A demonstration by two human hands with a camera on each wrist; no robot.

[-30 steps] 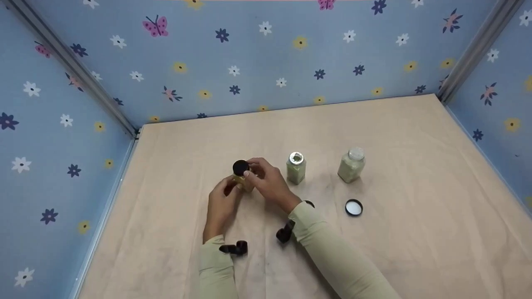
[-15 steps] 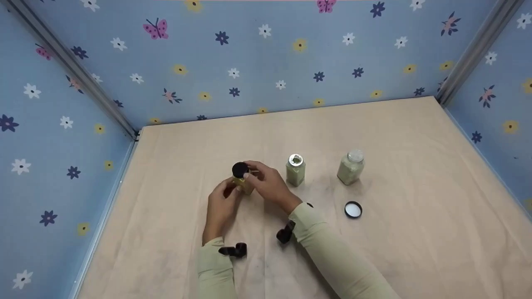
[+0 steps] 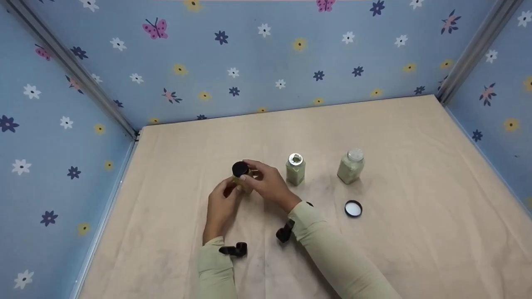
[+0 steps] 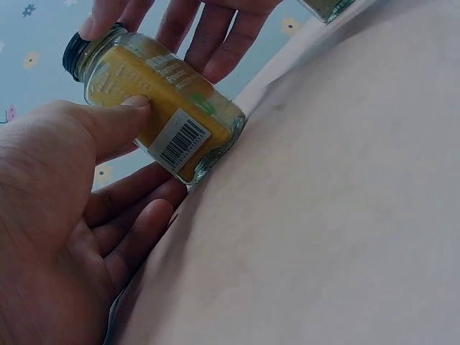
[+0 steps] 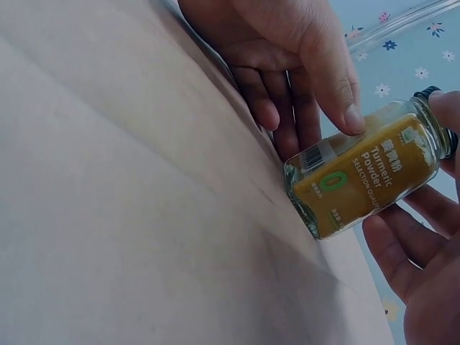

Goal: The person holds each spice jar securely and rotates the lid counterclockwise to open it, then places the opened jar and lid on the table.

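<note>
A glass jar of turmeric powder (image 5: 374, 169), yellow inside and with a barcode label, stands on the table between my hands. Its black lid (image 3: 240, 169) is on the neck. My left hand (image 3: 221, 204) grips the jar's body, thumb on one side and fingers round the other. With thumb and fingers, my right hand (image 3: 269, 182) pinches the black lid; in the left wrist view its other fingers (image 4: 223, 43) lie behind the jar. Right of that hand stands a lidless jar of pale green contents (image 3: 295, 170), with a torn silvery seal on its mouth.
Farther right stands another lidless jar (image 3: 351, 167) with pale green contents and a whitish top. A black-rimmed lid (image 3: 353, 209) lies upturned in front of it. Flower-patterned blue walls (image 3: 266, 58) border the cloth-covered table (image 3: 399, 137) at the back and sides.
My right thumb has shifted slightly to the left at the lid. The left hand and the jar stay in place, and the other jars have not moved.
</note>
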